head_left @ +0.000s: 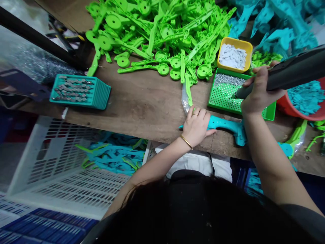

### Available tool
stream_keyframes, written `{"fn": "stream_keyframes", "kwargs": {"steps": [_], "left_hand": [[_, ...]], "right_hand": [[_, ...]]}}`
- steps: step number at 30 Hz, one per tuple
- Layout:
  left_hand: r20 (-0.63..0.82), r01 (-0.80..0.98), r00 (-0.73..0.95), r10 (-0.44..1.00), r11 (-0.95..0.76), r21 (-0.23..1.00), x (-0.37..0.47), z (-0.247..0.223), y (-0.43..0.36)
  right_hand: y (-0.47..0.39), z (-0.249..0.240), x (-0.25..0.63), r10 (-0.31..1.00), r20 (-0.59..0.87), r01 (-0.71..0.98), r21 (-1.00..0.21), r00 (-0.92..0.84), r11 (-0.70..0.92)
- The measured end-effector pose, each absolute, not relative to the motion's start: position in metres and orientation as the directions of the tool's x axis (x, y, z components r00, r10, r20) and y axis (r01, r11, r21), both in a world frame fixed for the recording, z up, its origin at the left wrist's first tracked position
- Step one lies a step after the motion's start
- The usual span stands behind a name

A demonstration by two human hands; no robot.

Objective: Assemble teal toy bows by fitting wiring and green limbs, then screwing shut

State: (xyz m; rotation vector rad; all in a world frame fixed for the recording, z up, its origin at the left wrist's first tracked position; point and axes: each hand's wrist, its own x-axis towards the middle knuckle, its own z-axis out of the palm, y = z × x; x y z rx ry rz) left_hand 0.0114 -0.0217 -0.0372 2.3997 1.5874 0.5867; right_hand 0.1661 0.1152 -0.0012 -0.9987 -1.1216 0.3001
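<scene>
My left hand (196,125) holds a blue plastic part (224,123) down at the table's front edge, its fingers wrapped over the part's left end. In my right hand (259,89) is a dark power screwdriver (297,69), its body slanting up to the right. The tool's tip points down into a green perforated tray (220,96), where many small silver screws (228,80) lie at the back. A clear blade-like piece (185,100) and a green strip (188,89) lie just beyond my left hand.
Green parts (157,34) are heaped at the back, blue parts (291,27) at back right. A yellow bin (247,44) holds white pieces; a red bowl (302,113) stands right. Stacked teal trays (101,93) stand left. A white crate (27,159) sits below the table.
</scene>
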Motion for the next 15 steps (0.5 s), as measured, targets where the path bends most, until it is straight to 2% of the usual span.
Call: {"fn": "stream_keyframes", "kwargs": {"steps": [5,8,15], "left_hand": [[0.197,0.837,0.334,0.922,-0.387,0.386,0.013,-0.036,-0.021],[0.188,0.844,0.329,0.925,-0.377,0.38,0.013,-0.034,-0.021],[0.183,0.851,0.319,0.93,-0.366,0.377,0.013,-0.032,-0.021]], "right_hand": [[0.074,0.031,0.159,0.625,0.701,0.046,-0.677,0.343,0.734],[0.038,0.038,0.147,0.685,0.7,-0.058,-0.69,0.2,0.722],[0.014,0.012,0.141,0.701,0.711,-0.05,-0.703,-0.05,0.709]]}}
